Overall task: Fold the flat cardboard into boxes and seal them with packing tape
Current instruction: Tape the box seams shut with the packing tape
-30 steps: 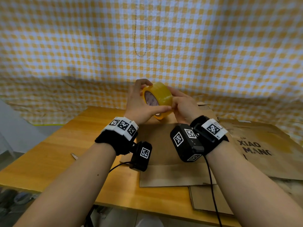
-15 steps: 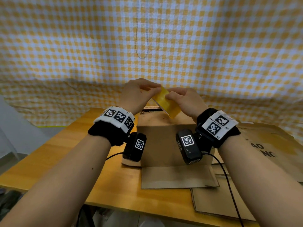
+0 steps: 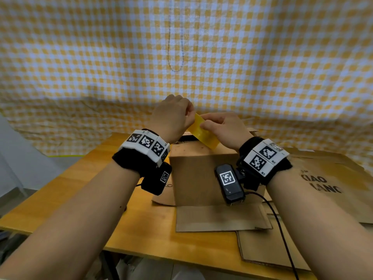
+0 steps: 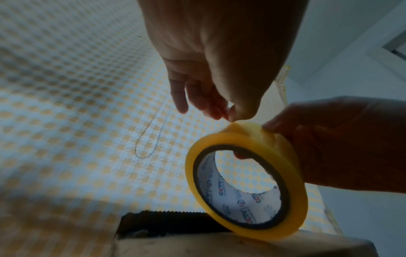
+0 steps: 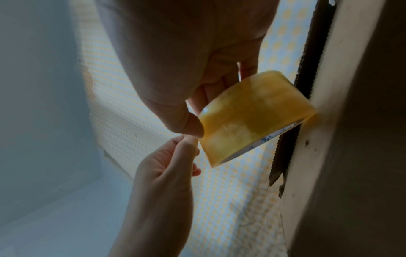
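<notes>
Yellow-and-white checked cloth [image 3: 262, 57] is hanging behind a wooden table [image 3: 141, 229], and you are holding both arms out over it with your wrists raised above an upright cardboard box [image 3: 193, 178].

Your right hand [image 3: 226, 130] is gripping the roll of tape [image 3: 203, 132]: the thumb is pressing on the outer face of the roll while the fingers [image 5: 208, 90] are curling through its middle, as the wrist views are showing. Your left hand [image 3: 173, 118] is sitting just beside it, knuckles up, with thumb and fingertips [image 4: 230, 113] pinched together at the top edge of the roll; whether they are gripping a loose end of tape cannot be told.

The roll is sitting between your two hands, tilted, with its lower edge touching the top of the box near the dark open gap in the box top [image 4: 164, 224]. It is looking glossy and translucent yellow, with a dark inner ring and a white core carrying blue and red printing [image 4: 230, 194].

Flat sheets of cardboard [image 3: 333, 178] are lying on the table to your right, one carrying dark lettering, and a box flap [image 3: 220, 217] is lying flat toward you.
</notes>
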